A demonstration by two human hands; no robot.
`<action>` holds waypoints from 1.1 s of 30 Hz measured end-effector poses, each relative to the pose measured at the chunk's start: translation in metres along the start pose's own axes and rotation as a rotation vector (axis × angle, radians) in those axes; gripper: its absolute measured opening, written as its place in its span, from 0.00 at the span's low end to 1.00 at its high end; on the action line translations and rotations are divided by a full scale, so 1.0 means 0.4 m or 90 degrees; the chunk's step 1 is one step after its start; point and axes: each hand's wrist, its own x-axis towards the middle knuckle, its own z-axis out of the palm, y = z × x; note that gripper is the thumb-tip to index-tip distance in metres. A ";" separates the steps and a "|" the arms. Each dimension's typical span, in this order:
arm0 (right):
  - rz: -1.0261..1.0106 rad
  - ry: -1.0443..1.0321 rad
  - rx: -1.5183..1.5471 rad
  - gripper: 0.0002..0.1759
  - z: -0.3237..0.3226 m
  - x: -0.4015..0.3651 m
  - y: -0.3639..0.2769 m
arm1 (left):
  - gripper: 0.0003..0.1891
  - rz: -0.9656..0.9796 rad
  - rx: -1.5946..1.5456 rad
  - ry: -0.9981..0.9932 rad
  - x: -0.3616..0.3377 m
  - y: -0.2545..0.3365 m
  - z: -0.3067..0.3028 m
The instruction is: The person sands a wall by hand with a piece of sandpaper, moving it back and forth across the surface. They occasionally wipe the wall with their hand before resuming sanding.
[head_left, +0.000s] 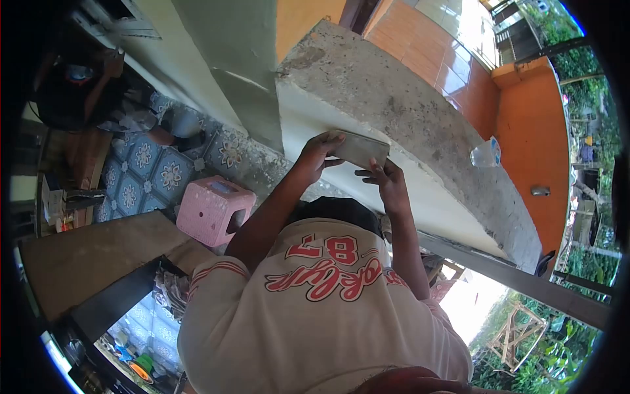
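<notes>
Both of my hands hold a flat grey rectangular plate by its two ends, level with the edge of a wall. My left hand grips its left end, thumb on the upper face and fingers beneath. At the right end is my right hand, its thumb pressed on the plate and some fingers curled under. Any handle on the plate's underside is hidden. Just beyond the plate lies a rough grey concrete ledge, above a smooth pale wall face.
A clear plastic cup stands on the ledge at the right. On the patterned blue tiles at left is a pink plastic stool. Another person is at the far left. A wooden frame stands among plants at lower right.
</notes>
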 end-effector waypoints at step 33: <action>0.009 0.033 0.640 0.26 -0.421 -0.213 0.288 | 0.14 0.634 1.025 -0.114 -0.104 -0.156 0.670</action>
